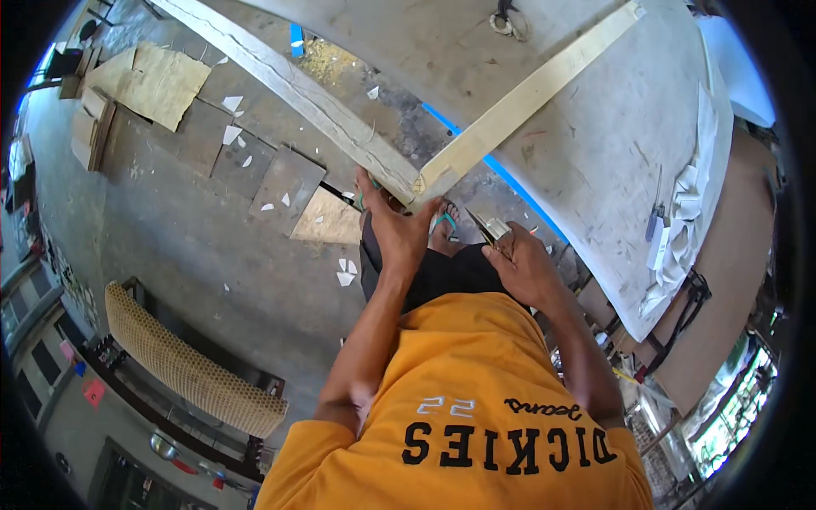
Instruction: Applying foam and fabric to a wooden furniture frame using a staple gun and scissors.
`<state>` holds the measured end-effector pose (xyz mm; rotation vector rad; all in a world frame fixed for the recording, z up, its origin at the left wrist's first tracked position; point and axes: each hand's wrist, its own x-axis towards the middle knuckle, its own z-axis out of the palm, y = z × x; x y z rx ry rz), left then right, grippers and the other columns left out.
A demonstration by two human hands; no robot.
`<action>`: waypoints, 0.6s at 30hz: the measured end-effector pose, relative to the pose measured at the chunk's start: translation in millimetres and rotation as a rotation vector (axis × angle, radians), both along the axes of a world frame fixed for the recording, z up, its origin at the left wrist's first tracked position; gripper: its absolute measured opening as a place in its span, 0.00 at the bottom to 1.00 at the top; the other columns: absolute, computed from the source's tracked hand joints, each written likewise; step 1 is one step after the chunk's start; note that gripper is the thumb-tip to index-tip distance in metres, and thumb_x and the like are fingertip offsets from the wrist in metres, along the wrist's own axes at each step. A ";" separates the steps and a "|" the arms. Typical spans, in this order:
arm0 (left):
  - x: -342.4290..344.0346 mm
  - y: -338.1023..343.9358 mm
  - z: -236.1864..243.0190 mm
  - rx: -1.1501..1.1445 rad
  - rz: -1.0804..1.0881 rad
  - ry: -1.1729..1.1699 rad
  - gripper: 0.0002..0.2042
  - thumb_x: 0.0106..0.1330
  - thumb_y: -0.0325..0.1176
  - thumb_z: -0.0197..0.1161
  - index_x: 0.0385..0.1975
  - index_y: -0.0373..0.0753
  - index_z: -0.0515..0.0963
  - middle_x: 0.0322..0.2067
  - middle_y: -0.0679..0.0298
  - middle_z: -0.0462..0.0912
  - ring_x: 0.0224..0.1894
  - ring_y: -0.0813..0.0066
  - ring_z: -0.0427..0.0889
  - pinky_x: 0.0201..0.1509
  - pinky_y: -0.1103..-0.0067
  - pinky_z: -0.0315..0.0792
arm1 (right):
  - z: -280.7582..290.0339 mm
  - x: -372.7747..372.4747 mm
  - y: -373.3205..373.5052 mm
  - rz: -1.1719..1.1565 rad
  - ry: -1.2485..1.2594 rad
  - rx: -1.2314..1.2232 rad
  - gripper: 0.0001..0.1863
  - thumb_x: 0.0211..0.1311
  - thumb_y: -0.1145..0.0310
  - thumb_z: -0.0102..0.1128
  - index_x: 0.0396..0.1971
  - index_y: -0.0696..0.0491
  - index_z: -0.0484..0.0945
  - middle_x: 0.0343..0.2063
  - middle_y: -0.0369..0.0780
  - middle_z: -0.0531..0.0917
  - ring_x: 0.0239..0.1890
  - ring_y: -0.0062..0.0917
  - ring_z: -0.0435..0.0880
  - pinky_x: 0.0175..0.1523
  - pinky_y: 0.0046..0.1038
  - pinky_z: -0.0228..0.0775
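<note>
A wooden frame corner is in front of me. One long rail, covered in whitish wrinkled material [297, 93], runs to the far left, and a bare pale wooden strip [531, 89] runs to the far right. My left hand [395, 228] grips the corner where they meet, its fingers around the end from the near side. Close to my lap, my right hand [525, 270] is closed on a small hand tool [495, 229] with a thin dark pointed tip and a silvery blocky part. My fingers cover its handle, and its exact kind is unclear.
A pale-covered table [586, 161] with a blue edge fills the right, carrying a thin screwdriver [656, 204] and crumpled white strips [680, 234]. White scraps [347, 272] and brown sheets [289, 183] lie on the floor. A woven-backed bench [191, 365] stands at lower left.
</note>
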<state>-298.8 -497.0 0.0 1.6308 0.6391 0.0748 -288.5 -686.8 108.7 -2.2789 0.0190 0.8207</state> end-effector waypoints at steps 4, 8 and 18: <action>-0.2 -5.8 -5.5 -0.019 0.041 -0.043 0.54 0.57 0.20 0.72 0.78 0.43 0.39 0.59 0.41 0.72 0.46 0.57 0.80 0.43 0.72 0.79 | 4.7 14.5 4.3 0.060 -0.004 -0.032 0.11 0.65 0.68 0.61 0.31 0.61 0.73 0.23 0.49 0.78 0.24 0.40 0.75 0.35 0.39 0.70; -0.8 -8.1 -7.3 -0.003 0.034 -0.059 0.51 0.60 0.20 0.70 0.78 0.43 0.39 0.61 0.39 0.71 0.46 0.56 0.81 0.42 0.73 0.79 | 1.2 22.6 15.4 0.107 0.002 -0.083 0.12 0.65 0.67 0.61 0.32 0.62 0.74 0.25 0.51 0.80 0.25 0.44 0.77 0.36 0.40 0.71; -0.4 -6.8 -16.6 0.205 0.029 -0.108 0.48 0.62 0.22 0.68 0.77 0.40 0.40 0.60 0.37 0.71 0.45 0.55 0.82 0.36 0.74 0.78 | -9.4 37.6 44.8 0.242 -0.024 -0.320 0.16 0.64 0.63 0.61 0.35 0.64 0.77 0.29 0.56 0.84 0.29 0.53 0.82 0.36 0.45 0.75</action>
